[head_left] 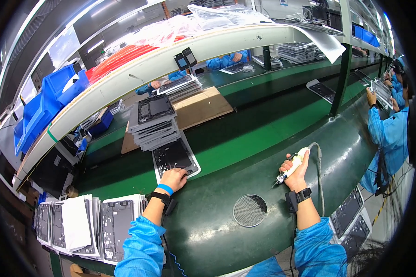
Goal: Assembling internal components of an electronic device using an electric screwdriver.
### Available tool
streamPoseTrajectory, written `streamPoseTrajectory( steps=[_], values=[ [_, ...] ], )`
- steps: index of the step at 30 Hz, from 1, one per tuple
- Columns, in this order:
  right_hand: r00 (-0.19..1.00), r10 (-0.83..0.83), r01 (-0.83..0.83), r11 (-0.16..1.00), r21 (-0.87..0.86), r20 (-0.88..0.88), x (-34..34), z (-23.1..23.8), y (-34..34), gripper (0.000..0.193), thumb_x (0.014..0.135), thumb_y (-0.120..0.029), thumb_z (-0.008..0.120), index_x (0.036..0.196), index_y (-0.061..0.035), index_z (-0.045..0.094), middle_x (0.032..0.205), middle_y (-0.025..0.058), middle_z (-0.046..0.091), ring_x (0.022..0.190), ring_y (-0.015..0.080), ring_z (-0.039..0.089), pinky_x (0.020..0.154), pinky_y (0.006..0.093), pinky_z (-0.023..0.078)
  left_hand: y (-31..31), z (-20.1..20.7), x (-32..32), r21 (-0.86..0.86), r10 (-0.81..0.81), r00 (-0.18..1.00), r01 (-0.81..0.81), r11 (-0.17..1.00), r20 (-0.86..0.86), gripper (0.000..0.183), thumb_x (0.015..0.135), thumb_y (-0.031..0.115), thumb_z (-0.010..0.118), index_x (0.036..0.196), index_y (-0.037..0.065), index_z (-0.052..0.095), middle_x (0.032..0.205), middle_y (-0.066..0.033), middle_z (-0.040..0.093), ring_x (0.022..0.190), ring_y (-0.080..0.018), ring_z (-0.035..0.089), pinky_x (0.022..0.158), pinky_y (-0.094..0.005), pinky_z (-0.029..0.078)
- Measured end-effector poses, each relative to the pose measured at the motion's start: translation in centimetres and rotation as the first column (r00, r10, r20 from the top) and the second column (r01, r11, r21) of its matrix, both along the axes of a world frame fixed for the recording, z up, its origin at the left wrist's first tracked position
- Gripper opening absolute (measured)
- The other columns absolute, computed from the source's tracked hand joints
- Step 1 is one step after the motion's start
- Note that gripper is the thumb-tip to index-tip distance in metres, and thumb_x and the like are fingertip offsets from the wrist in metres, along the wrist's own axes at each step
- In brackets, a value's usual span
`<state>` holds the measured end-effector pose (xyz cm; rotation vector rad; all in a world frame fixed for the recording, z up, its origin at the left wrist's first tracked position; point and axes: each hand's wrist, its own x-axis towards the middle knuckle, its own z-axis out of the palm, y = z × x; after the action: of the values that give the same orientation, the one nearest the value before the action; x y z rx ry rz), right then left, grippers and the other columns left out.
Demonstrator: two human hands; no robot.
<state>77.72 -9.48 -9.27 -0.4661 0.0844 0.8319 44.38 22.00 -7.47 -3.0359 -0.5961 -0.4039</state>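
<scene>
My left hand (pixel 173 180), in a blue sleeve with a blue wristband, has its fingers closed on the near edge of a black tablet housing (pixel 171 156) with a light rim. This housing lies on the green bench, partly under a stack of similar housings (pixel 155 131). Farther right, my right hand (pixel 298 170) is wrapped round a white electric screwdriver (pixel 292 167), raised over the bench. Its tip points down and left, and a grey cable (pixel 320 180) runs from its back end. Between my forearms sits a round tray with a dimpled surface (pixel 249 210).
Upright rows of housings (pixel 118 226) stand at the lower left. A pale shelf beam (pixel 138 76) with blue bins (pixel 44 111) crosses above. A brown board (pixel 205 108) lies beyond the stack. Co-workers in blue (pixel 386 129) sit at right and across the bench.
</scene>
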Motion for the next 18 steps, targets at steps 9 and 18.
streamPoseTrajectory(
  steps=[9,18],
  values=[
    [1.0,-0.003,0.003,1.0,-0.014,0.007,-0.2,0.3,0.1,0.078,0.077,-0.082,0.042,0.082,-0.0055,0.054,0.051,-0.0015,0.033,0.045,0.0137,0.034,0.046,0.0284,0.031,-0.1,0.0,-0.2,0.157,-0.145,0.989,0.144,0.977,-0.008,0.016,0.08,0.024,0.067,0.082,0.008,0.067,0.085,-0.0064,0.063,0.083,-0.0266,0.064,0.064,-0.0394,0.053],
    [1.0,-0.014,0.014,1.0,0.008,0.006,0.2,0.2,-0.8,0.08,0.077,-0.083,0.04,0.082,-0.0045,0.055,0.05,-0.0017,0.033,0.045,0.013,0.033,0.046,0.0278,0.03,-0.4,-1.2,1.4,0.131,0.092,0.996,-0.089,0.987,-0.013,0.008,0.079,0.014,0.059,0.078,0.006,0.062,0.082,-0.0138,0.065,0.076,-0.0335,0.066,0.065,-0.045,0.053]
  ],
)
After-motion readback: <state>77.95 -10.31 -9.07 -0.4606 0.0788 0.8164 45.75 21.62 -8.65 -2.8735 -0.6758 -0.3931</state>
